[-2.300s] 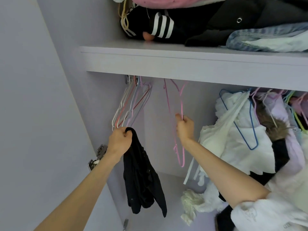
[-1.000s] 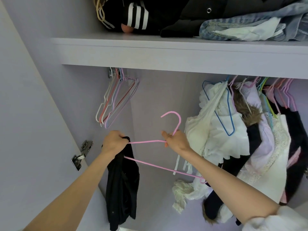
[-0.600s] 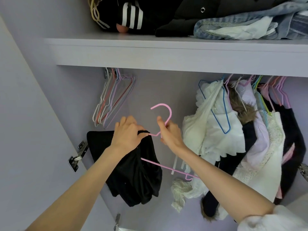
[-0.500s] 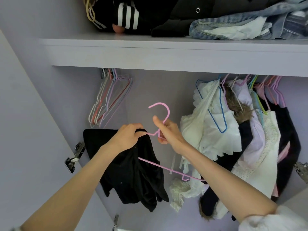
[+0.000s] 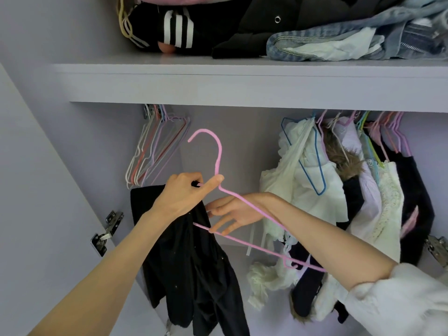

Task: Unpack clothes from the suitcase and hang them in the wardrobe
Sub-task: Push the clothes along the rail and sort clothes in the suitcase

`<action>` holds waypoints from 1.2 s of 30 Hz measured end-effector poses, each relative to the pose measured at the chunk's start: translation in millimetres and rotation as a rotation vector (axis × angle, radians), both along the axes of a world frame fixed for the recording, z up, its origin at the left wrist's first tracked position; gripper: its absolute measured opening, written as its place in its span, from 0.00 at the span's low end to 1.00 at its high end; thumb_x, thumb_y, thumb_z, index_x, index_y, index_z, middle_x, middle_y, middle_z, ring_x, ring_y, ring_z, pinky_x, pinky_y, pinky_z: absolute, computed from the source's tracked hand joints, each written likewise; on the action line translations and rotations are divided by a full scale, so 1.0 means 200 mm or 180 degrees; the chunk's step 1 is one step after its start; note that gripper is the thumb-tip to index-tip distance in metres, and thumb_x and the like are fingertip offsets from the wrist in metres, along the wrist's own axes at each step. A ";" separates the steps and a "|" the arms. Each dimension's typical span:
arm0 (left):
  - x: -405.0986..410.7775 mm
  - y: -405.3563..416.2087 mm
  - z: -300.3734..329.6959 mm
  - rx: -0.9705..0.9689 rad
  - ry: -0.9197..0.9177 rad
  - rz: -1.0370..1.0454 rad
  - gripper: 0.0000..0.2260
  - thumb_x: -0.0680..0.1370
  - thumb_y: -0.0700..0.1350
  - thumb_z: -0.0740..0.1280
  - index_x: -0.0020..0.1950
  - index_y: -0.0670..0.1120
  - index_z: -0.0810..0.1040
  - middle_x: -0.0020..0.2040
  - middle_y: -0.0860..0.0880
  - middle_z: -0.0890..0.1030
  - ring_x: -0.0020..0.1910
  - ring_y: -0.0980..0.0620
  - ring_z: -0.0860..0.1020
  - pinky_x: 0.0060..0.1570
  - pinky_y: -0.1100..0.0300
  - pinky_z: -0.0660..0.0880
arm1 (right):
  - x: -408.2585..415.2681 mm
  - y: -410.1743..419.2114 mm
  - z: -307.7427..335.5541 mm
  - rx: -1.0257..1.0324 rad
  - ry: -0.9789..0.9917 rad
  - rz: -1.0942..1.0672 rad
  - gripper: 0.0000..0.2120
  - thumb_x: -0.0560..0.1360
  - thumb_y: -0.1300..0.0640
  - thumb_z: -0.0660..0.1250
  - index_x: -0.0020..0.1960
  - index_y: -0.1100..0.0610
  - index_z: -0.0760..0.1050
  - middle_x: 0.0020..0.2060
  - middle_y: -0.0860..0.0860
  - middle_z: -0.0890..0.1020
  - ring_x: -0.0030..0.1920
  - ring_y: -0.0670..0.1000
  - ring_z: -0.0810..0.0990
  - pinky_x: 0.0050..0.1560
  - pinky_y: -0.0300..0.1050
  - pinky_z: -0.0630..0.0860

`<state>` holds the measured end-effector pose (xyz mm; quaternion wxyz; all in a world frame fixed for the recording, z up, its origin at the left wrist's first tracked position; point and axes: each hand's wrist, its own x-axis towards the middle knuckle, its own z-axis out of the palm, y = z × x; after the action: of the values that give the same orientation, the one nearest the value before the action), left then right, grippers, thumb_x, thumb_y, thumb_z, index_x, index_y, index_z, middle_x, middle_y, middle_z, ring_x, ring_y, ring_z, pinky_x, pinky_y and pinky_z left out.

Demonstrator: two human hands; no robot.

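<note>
Two hands work below the shelf [image 5: 242, 86]: left hand [image 5: 180, 197] pinches the hanger [image 5: 219, 156] neck and black garment [image 5: 191, 267] — limp, light, slip-prone; right hand [image 5: 236, 214], fingers loose, touches the bar — better gripped there.

A pale lilac shelf [image 5: 242, 86] spans the wardrobe, its front edge running from the left wall off past the right edge of view; directly on it lies a heap of clothes; toward the left end, a black garment with white stripes [image 5: 178, 27]; in the middle, a black piece with a metal eyelet [image 5: 277, 19]; toward the right end, crumpled blue denim [image 5: 339, 42] wrapped round white cloth [image 5: 339, 48].
</note>
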<state>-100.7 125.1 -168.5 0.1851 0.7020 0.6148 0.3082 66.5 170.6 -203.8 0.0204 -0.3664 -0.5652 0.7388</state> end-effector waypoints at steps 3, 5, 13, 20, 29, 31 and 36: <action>0.00 -0.01 0.01 0.0191 -0.0175 -0.0022 0.28 0.73 0.63 0.63 0.35 0.36 0.70 0.28 0.48 0.66 0.28 0.52 0.63 0.32 0.62 0.63 | -0.13 -0.05 0.01 0.0368 -0.0276 0.0201 0.06 0.80 0.59 0.59 0.46 0.52 0.73 0.40 0.45 0.77 0.42 0.47 0.75 0.45 0.36 0.73; 0.00 -0.02 0.02 0.0274 -0.0219 -0.0089 0.26 0.74 0.60 0.63 0.36 0.36 0.72 0.28 0.48 0.66 0.28 0.54 0.62 0.31 0.64 0.63 | -0.20 -0.07 -0.02 0.0812 -0.0480 0.0188 0.05 0.79 0.58 0.62 0.45 0.53 0.73 0.36 0.46 0.74 0.36 0.45 0.69 0.40 0.34 0.69; -0.14 -0.02 -0.05 0.0172 -0.0102 0.0056 0.12 0.80 0.48 0.56 0.39 0.44 0.70 0.29 0.47 0.65 0.27 0.51 0.61 0.30 0.55 0.63 | -0.07 0.04 -0.10 0.2686 -0.1642 -0.0653 0.11 0.78 0.56 0.61 0.49 0.63 0.77 0.40 0.53 0.78 0.40 0.49 0.74 0.35 0.36 0.67; -0.07 0.00 -0.09 0.0459 -0.0004 0.0140 0.09 0.80 0.43 0.57 0.45 0.39 0.72 0.27 0.49 0.65 0.24 0.53 0.61 0.26 0.62 0.61 | 0.30 0.07 -0.26 0.2637 -0.2287 -0.1625 0.04 0.77 0.62 0.59 0.51 0.61 0.70 0.45 0.56 0.75 0.48 0.57 0.77 0.44 0.42 0.71; 0.08 0.12 -0.18 0.0972 0.0293 0.0284 0.10 0.80 0.42 0.58 0.45 0.36 0.74 0.30 0.44 0.70 0.29 0.47 0.68 0.39 0.48 0.73 | 0.66 -0.10 -0.30 -0.0347 -0.0330 -0.3904 0.07 0.78 0.66 0.60 0.42 0.63 0.70 0.40 0.60 0.72 0.35 0.55 0.76 0.21 0.39 0.75; 0.12 0.13 -0.20 0.1017 0.0233 0.0244 0.10 0.80 0.41 0.59 0.45 0.36 0.75 0.30 0.44 0.70 0.28 0.47 0.68 0.37 0.48 0.73 | 0.71 -0.14 -0.31 -0.0692 0.0155 -0.4173 0.07 0.79 0.66 0.59 0.42 0.63 0.70 0.38 0.58 0.72 0.32 0.54 0.77 0.20 0.38 0.75; 0.18 0.17 -0.21 0.0846 -0.0088 0.0173 0.09 0.80 0.41 0.58 0.43 0.40 0.72 0.29 0.47 0.69 0.25 0.52 0.67 0.28 0.61 0.65 | 0.78 -0.20 -0.37 -0.0572 -0.0028 -0.4270 0.16 0.73 0.65 0.66 0.61 0.65 0.76 0.54 0.60 0.81 0.48 0.57 0.81 0.34 0.44 0.81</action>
<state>-64.6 158.7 -210.4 0.0905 0.6991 0.5848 0.4014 221.7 131.0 -278.5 0.4417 -0.6412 -0.1520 0.6089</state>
